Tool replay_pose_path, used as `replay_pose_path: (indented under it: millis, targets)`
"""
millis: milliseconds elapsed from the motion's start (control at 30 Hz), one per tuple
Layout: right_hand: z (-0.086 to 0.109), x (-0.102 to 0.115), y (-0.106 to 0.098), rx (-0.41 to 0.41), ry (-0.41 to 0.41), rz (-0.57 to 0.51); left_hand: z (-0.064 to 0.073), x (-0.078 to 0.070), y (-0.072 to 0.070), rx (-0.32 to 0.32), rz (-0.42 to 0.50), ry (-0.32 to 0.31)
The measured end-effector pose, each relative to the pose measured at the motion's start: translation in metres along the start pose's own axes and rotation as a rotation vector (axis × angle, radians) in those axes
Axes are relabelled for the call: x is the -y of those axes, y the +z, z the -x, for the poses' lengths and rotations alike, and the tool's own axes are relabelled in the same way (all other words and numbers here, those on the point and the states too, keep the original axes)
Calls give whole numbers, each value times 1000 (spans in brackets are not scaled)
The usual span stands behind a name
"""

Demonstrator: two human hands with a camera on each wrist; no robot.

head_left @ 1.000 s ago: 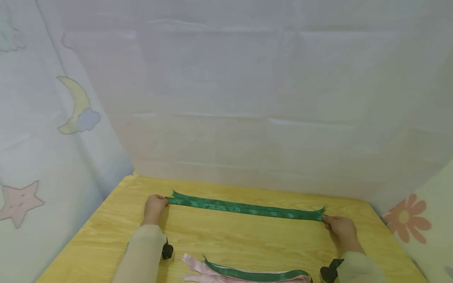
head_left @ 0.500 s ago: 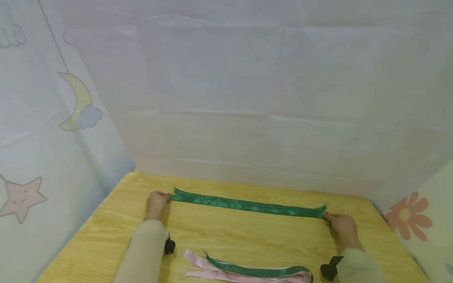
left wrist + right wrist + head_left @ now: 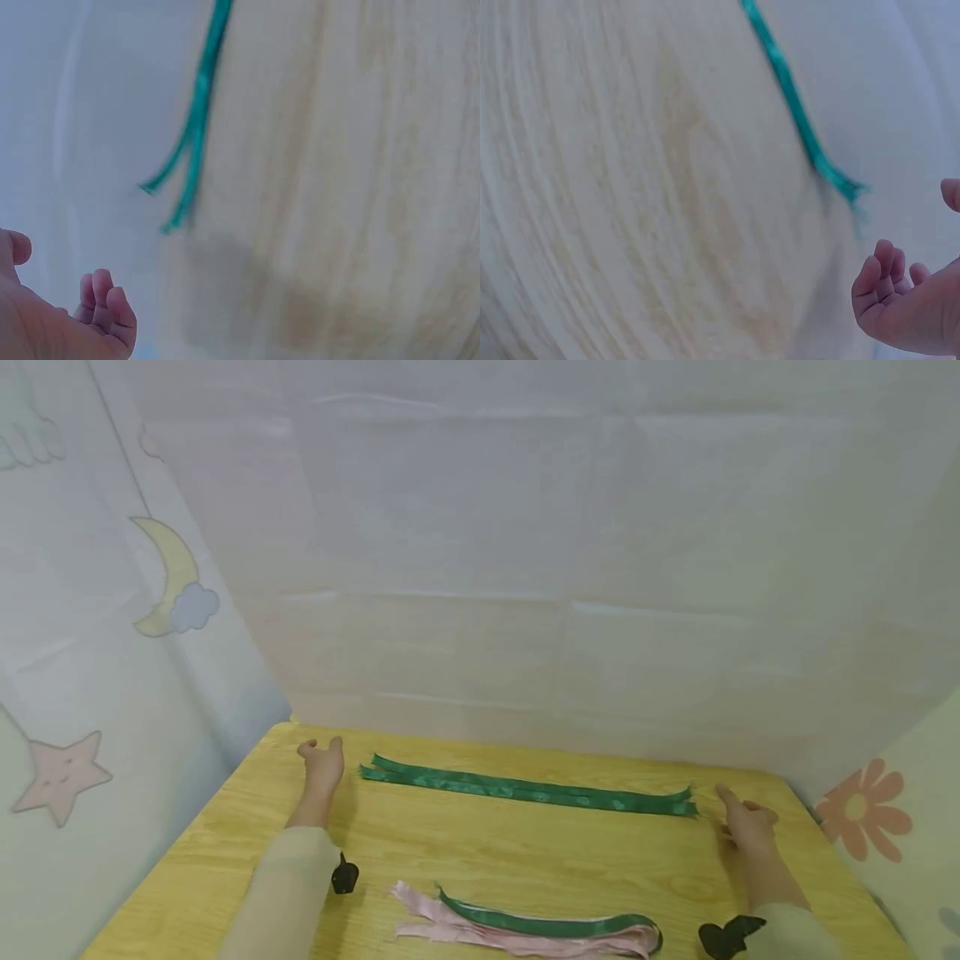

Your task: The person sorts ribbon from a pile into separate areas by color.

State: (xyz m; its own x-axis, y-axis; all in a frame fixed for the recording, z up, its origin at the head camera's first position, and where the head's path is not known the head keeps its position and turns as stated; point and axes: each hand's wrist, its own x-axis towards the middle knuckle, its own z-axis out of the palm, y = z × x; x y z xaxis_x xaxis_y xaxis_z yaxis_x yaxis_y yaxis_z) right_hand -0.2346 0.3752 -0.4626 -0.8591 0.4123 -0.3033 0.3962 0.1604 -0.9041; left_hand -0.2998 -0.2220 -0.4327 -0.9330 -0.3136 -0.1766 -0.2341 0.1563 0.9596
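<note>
Two green ribbons [image 3: 525, 791] lie side by side across the far part of the table, partly overlapping, with their ends spread apart at the left. The left hand [image 3: 324, 766] is just off their left end, thumb and fingers parted and holding nothing. Beyond the right end is the right hand [image 3: 747, 824], likewise apart from the fabric, its fingers loosely bent. In the left wrist view the forked ribbon ends [image 3: 180, 169] sit clear of the left fingers [image 3: 120, 319]. The right wrist view has the frayed ribbon end [image 3: 840, 180] above the right fingers [image 3: 868, 277].
Nearer the body, a folded bundle of pink ribbons [image 3: 450, 931] with a green ribbon [image 3: 555, 928] on top lies on the wooden table [image 3: 525, 860]. A pale hanging sheet [image 3: 480, 610] rises behind the table's far edge. Black wrist devices [image 3: 345, 875] stick out from the sleeves.
Both hands have let go of the green ribbon ends and moved outward, the left one to the left and the right one to the right. The ribbons stay stretched on the table.
</note>
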Motion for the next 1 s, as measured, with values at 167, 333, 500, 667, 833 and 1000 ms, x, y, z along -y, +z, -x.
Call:
replay_pose_path:
  millis: [167,333,500,667,833,1000]
  targets:
    - [24,27,3,112,-129,84,21,-34,12,84,-42,123]
    - [49,46,23,264,-299,258,50,-40,37,319,-219,294]
    - [73,54,52,400,-406,348,77,-18,60,617,-541,385]
    - [91,53,81,517,-416,350,97,3,70,792,-714,392]
    - [98,47,99,582,-391,322,109,14,74,924,-734,372]
    - [101,40,109,629,-404,294,113,16,75,1002,-673,307]
